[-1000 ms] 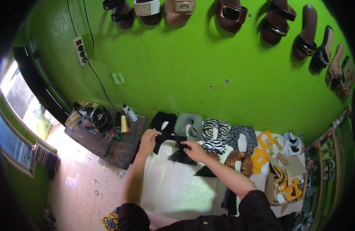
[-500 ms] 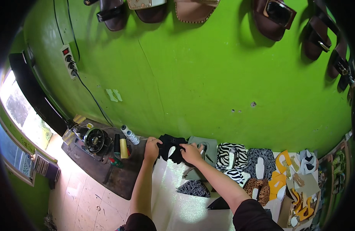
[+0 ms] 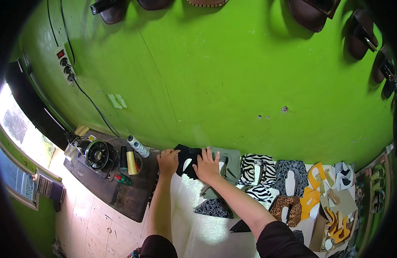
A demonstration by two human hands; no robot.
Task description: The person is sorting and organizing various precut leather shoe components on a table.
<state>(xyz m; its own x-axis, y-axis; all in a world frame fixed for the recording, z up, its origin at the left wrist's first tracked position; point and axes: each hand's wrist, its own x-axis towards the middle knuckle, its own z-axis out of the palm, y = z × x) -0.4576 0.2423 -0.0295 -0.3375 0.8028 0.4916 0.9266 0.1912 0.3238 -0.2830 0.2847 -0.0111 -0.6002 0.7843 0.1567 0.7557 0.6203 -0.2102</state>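
A black shoe-upper piece (image 3: 187,154) with a pale cut-out lies on the white worktop against the green wall. My left hand (image 3: 168,162) rests at its left edge, fingers apart and slightly bent. Across its right edge lies my right hand (image 3: 206,165), open, with the fingers spread flat. Beside that hand is a stack of grey-green upper pieces (image 3: 233,163), partly covered by my right arm. Farther right sit zebra-striped pieces (image 3: 248,165), black-and-grey patterned ones (image 3: 288,165) and leopard-print ones (image 3: 295,206). A dark patterned piece (image 3: 213,208) lies nearer to me.
At left, a dark table (image 3: 134,202) carries a sewing machine's handwheel (image 3: 97,155), a white thread cone (image 3: 140,148) and a yellow one (image 3: 131,162). Yellow pieces (image 3: 310,200) and a cardboard box (image 3: 321,225) stand at right. Sandals (image 3: 310,15) hang on the wall above.
My right hand has gone from gripping the black piece with bent fingers to lying spread on it. The black piece now lies flatter and squarer. The view has shifted slightly.
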